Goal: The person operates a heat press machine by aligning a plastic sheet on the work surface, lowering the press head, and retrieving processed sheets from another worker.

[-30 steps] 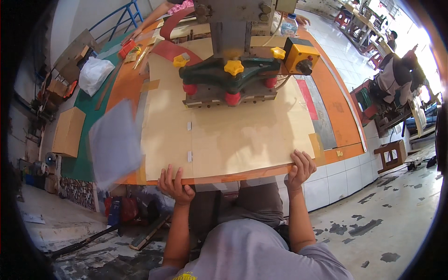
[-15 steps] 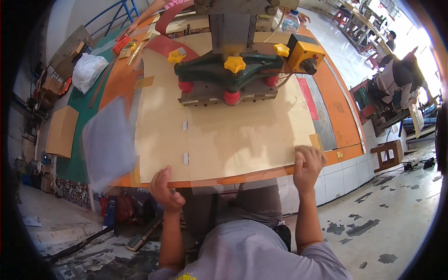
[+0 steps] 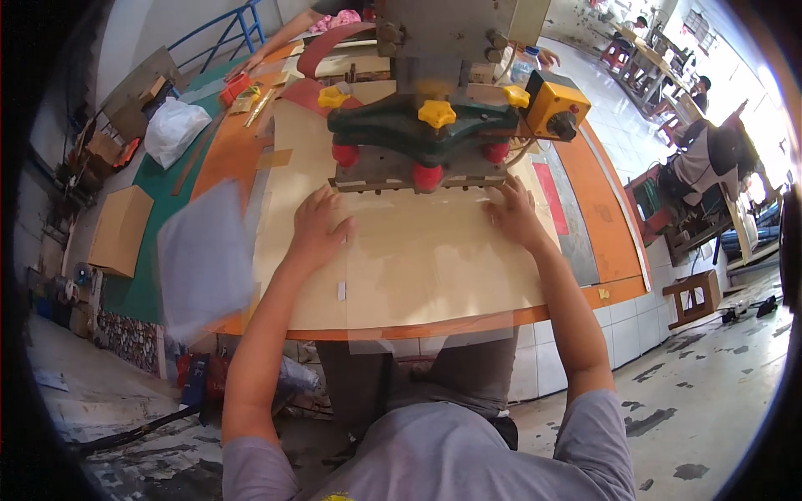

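Both my arms reach forward over a cream sheet [image 3: 443, 288] on the table. My left hand [image 3: 320, 224] lies near the front left corner of a heat press's metal plate [image 3: 376, 178], fingers stretched and thumb apart. My right hand [image 3: 515, 214] rests at the plate's right corner, fingers apart and pointing forward. Between them lies a clear film [image 3: 430, 341], faint against the cream, its near end hanging over the table's front edge. Above the plate sit a dark green bracket [image 3: 388, 125], yellow star knobs [image 3: 436, 113] and red spacers [image 3: 427, 176].
A stack of translucent sheets [image 3: 205, 259] lies at left, beside a cardboard box [image 3: 122, 230] and a white plastic bag [image 3: 175, 132]. A yellow control box [image 3: 557, 107] juts out right of the press. Another person's arm [image 3: 280, 42] reaches in at the far left.
Both hands have moved forward from the table's front edge to the press plate. The clear film's near end now hangs further over the edge. My view has shifted slightly.
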Motion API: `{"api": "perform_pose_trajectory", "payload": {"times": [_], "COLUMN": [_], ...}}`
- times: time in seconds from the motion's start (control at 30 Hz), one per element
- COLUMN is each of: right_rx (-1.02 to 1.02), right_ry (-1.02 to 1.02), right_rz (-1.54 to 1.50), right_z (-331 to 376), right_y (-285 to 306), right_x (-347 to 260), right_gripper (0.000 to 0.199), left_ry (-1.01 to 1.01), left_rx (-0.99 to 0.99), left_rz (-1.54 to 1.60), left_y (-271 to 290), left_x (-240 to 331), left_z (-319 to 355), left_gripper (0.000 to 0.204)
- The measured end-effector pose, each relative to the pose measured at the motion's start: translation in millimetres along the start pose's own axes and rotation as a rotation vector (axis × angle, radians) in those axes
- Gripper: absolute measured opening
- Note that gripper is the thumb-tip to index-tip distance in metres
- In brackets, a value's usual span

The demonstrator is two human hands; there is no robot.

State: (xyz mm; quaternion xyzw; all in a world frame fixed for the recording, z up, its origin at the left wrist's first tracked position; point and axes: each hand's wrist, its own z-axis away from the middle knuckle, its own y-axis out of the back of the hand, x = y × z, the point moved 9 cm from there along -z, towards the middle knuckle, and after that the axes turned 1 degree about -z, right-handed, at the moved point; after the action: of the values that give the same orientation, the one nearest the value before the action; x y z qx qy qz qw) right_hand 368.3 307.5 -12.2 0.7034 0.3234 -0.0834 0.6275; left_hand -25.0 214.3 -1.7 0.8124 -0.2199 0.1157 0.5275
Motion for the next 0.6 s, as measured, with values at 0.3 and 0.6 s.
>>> {"api": "perform_pose_trajectory", "payload": {"times": [0.3,0.6], "right_rx": [0.138,0.032], "right_ry": [0.004,-0.071], "right_rz": [-0.166,-0.107], "right_z": [2,5], "right_y": [5,11], "right_x": [16,0], "right_gripper": [0.044,0.043], "left_ry": [0.087,0.202], "left_rx": [-0.156,-0.199], "left_rz": [0.100,0.381], "left_y": [-17,-11], "left_x": [-1,-3], "left_z": [-24,-16], "left_gripper": [0.040,0.031]}}
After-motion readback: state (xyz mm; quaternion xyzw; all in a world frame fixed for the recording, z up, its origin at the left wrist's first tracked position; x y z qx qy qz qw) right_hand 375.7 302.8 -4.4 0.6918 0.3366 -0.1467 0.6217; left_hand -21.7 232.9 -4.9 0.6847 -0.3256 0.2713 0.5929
